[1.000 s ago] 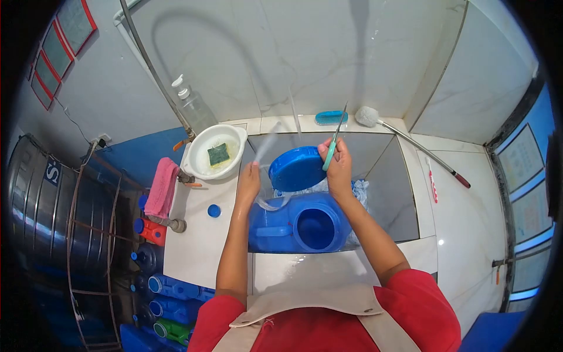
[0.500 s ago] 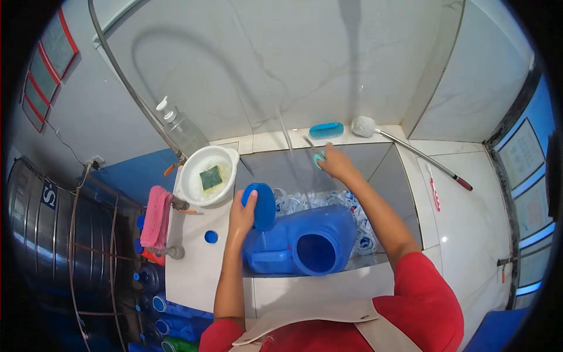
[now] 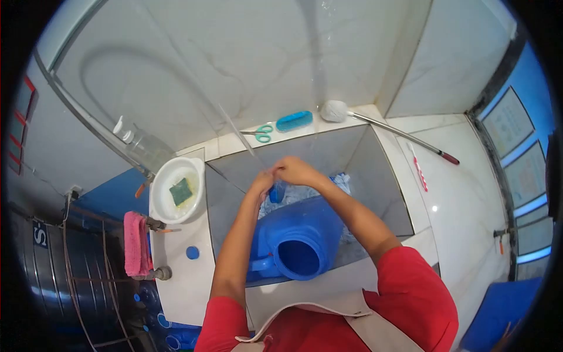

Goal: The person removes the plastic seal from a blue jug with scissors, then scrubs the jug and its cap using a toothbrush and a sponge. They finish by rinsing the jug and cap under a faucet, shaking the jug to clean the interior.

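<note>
My left hand [image 3: 261, 185] is closed on a round blue lid [image 3: 278, 193], held over the grey-tiled sink [image 3: 375, 176]. My right hand [image 3: 295, 171] meets it at the lid's upper edge, fingers closed; the fingertips are partly hidden. Below my forearms a large blue water jug [image 3: 308, 226] lies on its side in the sink, its wide mouth facing me. Behind the jug lie whitish-blue pieces [image 3: 340, 183], partly covered. A thin stream of water [image 3: 237, 132] comes down near my hands. Scissors with green handles [image 3: 264, 134] rest on the back ledge.
A blue brush [image 3: 294, 121] and a long-handled white brush [image 3: 399, 135] lie along the ledge. To the left are a white basin [image 3: 199, 182] with a sponge [image 3: 181, 192], a pump bottle [image 3: 146, 146], a pink towel [image 3: 136, 243] and a small blue cap [image 3: 192, 253]. A toothbrush [image 3: 418, 167] lies right.
The scissors have left my right hand and now lie on the back ledge. Both hands have come together at the blue lid, which moved over the sink. The view has shifted.
</note>
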`<action>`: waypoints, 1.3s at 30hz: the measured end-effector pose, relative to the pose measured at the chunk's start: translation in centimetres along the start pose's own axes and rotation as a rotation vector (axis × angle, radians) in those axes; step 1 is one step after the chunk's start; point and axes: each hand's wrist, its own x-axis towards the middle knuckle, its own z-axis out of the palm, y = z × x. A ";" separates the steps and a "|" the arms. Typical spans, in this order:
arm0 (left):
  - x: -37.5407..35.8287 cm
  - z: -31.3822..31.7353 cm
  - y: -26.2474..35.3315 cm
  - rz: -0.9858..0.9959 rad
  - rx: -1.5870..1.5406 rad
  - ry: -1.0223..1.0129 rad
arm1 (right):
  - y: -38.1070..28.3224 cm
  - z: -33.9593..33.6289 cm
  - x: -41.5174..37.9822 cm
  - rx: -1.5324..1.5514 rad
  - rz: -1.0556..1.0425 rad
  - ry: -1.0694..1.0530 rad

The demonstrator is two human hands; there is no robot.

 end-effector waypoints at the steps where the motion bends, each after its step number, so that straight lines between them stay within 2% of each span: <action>1: 0.7 0.5 0.3 -0.045 0.106 0.001 | 0.8 -1.7 -2.4 0.007 0.095 0.132; 3: 1.9 0.7 -0.2 -0.082 0.214 -0.007 | 3.9 -5.9 -8.1 -0.053 0.342 0.428; 4: 2.5 0.3 -0.9 -0.097 0.288 0.001 | 6.9 -7.7 -10.9 -0.269 0.446 0.630; 5: 2.8 0.0 -1.5 -0.112 0.359 0.015 | 10.2 -9.7 -14.0 -0.521 0.642 0.689; 6: 2.6 -0.4 -2.4 -0.114 0.353 0.022 | 14.4 -10.6 -17.6 -0.733 0.677 0.916; 7: 2.1 -1.1 -3.3 0.026 0.558 0.091 | 17.7 -12.3 -20.9 -0.952 0.977 0.736; 8: 1.4 -1.8 -3.9 0.164 0.761 0.169 | 17.4 -11.9 -22.7 -1.008 1.143 0.941; 9: 0.2 -2.6 -4.3 0.157 0.749 0.198 | 16.4 -11.4 -24.0 -1.159 1.086 0.987; 10: -1.2 -3.2 -4.3 0.181 0.734 0.214 | 14.7 -11.8 -24.0 -0.960 1.122 0.888; 11: -2.5 -3.8 -3.8 0.208 0.720 0.234 | 14.3 -11.4 -23.4 -0.957 1.080 0.884; 13: -6.4 -5.2 -2.9 0.204 0.692 0.317 | 13.8 -9.7 -22.5 -0.834 0.550 0.695; 14: -8.1 -5.9 -2.2 0.226 0.514 0.343 | 13.2 -8.5 -20.5 -0.742 0.378 0.621; 15: -9.8 -6.7 -1.8 0.247 0.341 0.364 | 10.3 -6.6 -18.3 -0.642 0.215 0.540; 16: -11.4 -7.4 -1.9 0.231 0.340 0.395 | 6.5 -5.2 -15.7 -0.545 0.102 0.398; 17: -12.7 -7.8 -1.9 0.214 0.087 0.399 | 2.2 -4.5 -12.6 -0.451 -0.009 0.258; 18: -13.7 -8.2 -1.8 0.208 -0.167 0.396 | -2.2 -3.6 -9.9 -0.328 -0.060 0.069; 19: -14.8 -8.5 -1.7 0.209 -0.170 0.418 | -7.2 -2.6 -7.6 -0.298 -0.114 -0.017; 21: -16.8 -8.7 -1.6 0.279 -0.438 0.331 | -13.1 0.3 -2.0 -0.419 -0.318 -0.155; 23: -18.5 -8.7 -1.1 0.288 -0.462 0.322 | -15.0 4.9 4.6 -0.663 -0.477 -0.071; 25: -19.5 -8.6 -1.2 0.348 -0.334 0.383 | -18.3 8.1 9.4 -0.958 -0.427 0.045; 28: -20.1 -9.0 -1.5 0.375 -0.255 0.410 | -19.6 12.0 12.8 -0.975 -0.317 -0.023; 30: -21.1 -9.5 -1.4 0.379 -0.230 0.424 | -19.9 13.4 12.5 -0.917 -0.221 -0.242; 32: -21.5 -10.0 -1.2 0.428 -0.213 0.477 | -19.1 10.6 10.6 -0.836 -0.392 -0.193; 34: -21.6 -10.3 -1.1 0.409 -0.207 0.502 | -17.9 6.5 7.3 -0.639 -0.391 -0.119; 36: -21.1 -9.7 -0.4 0.423 -0.255 0.549 | -17.1 4.8 2.3 -0.498 -0.451 -0.286; 37: -20.7 -9.2 -0.4 0.427 -0.257 0.534 | -17.1 4.7 -1.3 -0.442 -0.420 -0.218; 39: -19.9 -7.8 -0.3 0.403 -0.047 0.505 | -16.3 3.3 -4.5 -0.396 -0.374 -0.135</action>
